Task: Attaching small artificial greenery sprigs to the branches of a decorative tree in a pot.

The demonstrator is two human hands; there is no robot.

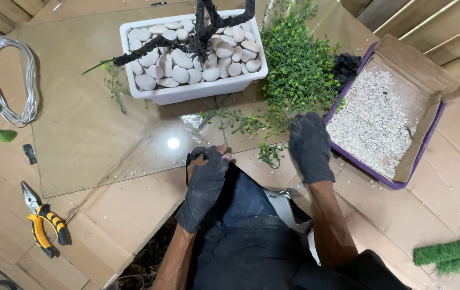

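Below, two gloved hands, left hand (pixel 204 185) curled empty, right hand (pixel 310 146) flat beside one green sprig (pixel 271 153).

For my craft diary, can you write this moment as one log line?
left hand: gloved, on knee | right hand: gloved, on green sprigs | white planter: pebbles, black branches

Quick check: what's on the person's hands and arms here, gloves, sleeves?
Both the left hand and the right hand wear dark grey, worn-looking work gloves. The left glove leaves the fingertips bare; the right covers the whole hand. Forearms are bare, with no sleeves, watch or markings visible.
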